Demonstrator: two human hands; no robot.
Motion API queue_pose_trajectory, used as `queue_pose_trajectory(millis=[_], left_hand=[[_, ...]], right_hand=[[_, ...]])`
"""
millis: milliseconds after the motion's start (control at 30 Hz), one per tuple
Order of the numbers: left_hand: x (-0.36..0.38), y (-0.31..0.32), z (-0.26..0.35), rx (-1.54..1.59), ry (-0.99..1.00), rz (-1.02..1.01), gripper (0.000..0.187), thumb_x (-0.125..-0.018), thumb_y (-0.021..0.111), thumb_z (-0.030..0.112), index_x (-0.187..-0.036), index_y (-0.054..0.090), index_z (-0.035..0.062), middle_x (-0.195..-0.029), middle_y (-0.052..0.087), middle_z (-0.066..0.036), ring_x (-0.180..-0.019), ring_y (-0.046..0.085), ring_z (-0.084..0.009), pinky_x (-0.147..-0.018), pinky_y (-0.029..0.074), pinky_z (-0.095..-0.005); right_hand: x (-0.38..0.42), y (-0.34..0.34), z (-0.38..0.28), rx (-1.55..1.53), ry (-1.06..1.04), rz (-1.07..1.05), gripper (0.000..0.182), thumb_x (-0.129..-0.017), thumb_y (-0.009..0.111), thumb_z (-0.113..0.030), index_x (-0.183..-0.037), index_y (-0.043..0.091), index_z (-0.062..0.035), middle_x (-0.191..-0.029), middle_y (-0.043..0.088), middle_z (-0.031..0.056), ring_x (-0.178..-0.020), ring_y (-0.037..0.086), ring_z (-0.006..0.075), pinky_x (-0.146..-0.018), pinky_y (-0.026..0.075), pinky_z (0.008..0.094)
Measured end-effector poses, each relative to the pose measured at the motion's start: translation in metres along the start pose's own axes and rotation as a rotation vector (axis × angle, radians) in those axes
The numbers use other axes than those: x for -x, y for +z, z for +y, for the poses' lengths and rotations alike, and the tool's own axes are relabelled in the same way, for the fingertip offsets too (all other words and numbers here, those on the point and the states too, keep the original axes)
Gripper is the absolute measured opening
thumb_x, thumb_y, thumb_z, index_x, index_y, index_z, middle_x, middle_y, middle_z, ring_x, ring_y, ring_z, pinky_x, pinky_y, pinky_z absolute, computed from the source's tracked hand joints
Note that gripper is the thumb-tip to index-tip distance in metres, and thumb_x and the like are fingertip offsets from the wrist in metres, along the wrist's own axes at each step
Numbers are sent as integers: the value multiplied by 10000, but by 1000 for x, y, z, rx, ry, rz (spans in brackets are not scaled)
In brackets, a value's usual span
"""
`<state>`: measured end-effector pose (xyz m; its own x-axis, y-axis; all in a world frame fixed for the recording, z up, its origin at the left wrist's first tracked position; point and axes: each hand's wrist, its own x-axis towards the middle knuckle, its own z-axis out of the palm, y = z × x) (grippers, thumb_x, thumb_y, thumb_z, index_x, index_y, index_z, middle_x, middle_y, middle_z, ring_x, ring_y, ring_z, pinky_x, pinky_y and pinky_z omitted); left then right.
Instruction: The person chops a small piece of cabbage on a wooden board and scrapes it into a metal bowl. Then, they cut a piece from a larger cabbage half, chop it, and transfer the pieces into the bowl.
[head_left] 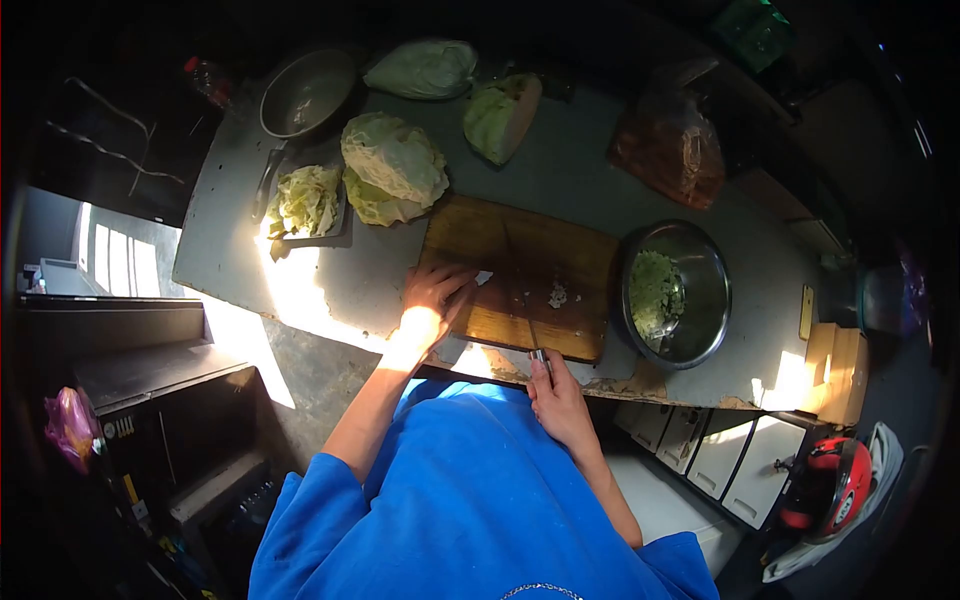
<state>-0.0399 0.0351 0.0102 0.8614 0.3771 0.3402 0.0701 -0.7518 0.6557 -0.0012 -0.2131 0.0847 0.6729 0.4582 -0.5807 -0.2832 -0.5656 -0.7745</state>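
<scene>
My right hand [560, 400] is wrapped round the handle of a kitchen knife [531, 325], whose thin blade points away over the wooden cutting board [465, 225]. On the left part of the board, my left hand [437, 292] has its fingers bent and close together around a small pale piece of cabbage [483, 278], which shows at the fingertips. Little chopped white bits [558, 294] lie right of the blade. A steel bowl [715, 300] beside the board holds shredded cabbage [655, 285].
Cabbage heads [393, 165], a cut cabbage half [503, 118] and a wrapped pale cabbage [422, 68] lie behind the board. Leaf pieces [305, 203] sit on a tray at left, near an empty round pan [308, 95]. A plastic bag [672, 150] stands at back right.
</scene>
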Motion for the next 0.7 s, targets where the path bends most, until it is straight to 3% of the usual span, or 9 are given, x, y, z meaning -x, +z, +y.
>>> queue_pose_trajectory(millis=[33, 67, 233, 300, 433, 600, 700], left_hand=[[-2, 1, 0, 8, 7, -8, 211, -857, 766, 140, -1062, 784, 92, -1056, 750, -69, -998, 646, -282, -914, 466, -411], [-4, 2, 1, -26, 19, -1, 221, -858, 763, 148, -1074, 783, 107, -1042, 748, -65, -983, 639, -282, -904, 460, -413], [-2, 3, -1, -97, 39, -36, 245, -865, 745, 177, -1106, 780, 150, -1028, 726, -54, -985, 608, -287, -892, 442, -418], [-2, 2, 0, -139, 14, -65, 249, -865, 729, 187, -1107, 782, 162, -1030, 703, -40, -1013, 588, -292, -903, 433, -430], [-2, 8, -6, -135, 5, -77, 272, -862, 741, 217, -1132, 770, 200, -1046, 675, -30, -1029, 577, -283, -879, 427, -457], [-7, 8, -8, -99, -10, -71, 229, -859, 737, 235, -1080, 779, 192, -1038, 671, -40, -1025, 580, -291, -874, 426, -464], [-10, 7, -9, -66, 3, -43, 205, -853, 741, 245, -1046, 778, 189, -1032, 672, -33, -998, 589, -293, -867, 428, -467]], right_hand=[[-2, 5, 10, 76, -59, 28, 377, -1106, 463, -369, -1264, 562, -41, -743, 571, 22, -583, 527, 87, -521, 449, 275], [-5, 13, 22, 80, -128, 102, 380, -1106, 451, -378, -1177, 598, -34, -677, 544, 4, -570, 507, 82, -524, 434, 279], [1, 35, 18, 18, -36, 107, 428, -1108, 421, -390, -978, 620, -35, -635, 530, 9, -562, 502, 90, -526, 420, 284], [2, 41, 15, 112, -33, 119, 419, -1100, 433, -360, -1001, 624, -1, -759, 655, 188, -740, 677, 368, -713, 509, 445], [7, 50, 5, 122, -17, 170, 416, -1097, 441, -353, -989, 624, 4, -794, 676, 208, -780, 682, 408, -730, 512, 459], [12, 59, -3, 170, 15, 184, 386, -1094, 446, -338, -1022, 606, 5, -862, 682, 276, -882, 651, 513, -736, 511, 507], [13, 66, -11, 170, 22, 228, 372, -1090, 448, -335, -1033, 597, 1, -855, 681, 284, -863, 646, 527, -713, 503, 540]])
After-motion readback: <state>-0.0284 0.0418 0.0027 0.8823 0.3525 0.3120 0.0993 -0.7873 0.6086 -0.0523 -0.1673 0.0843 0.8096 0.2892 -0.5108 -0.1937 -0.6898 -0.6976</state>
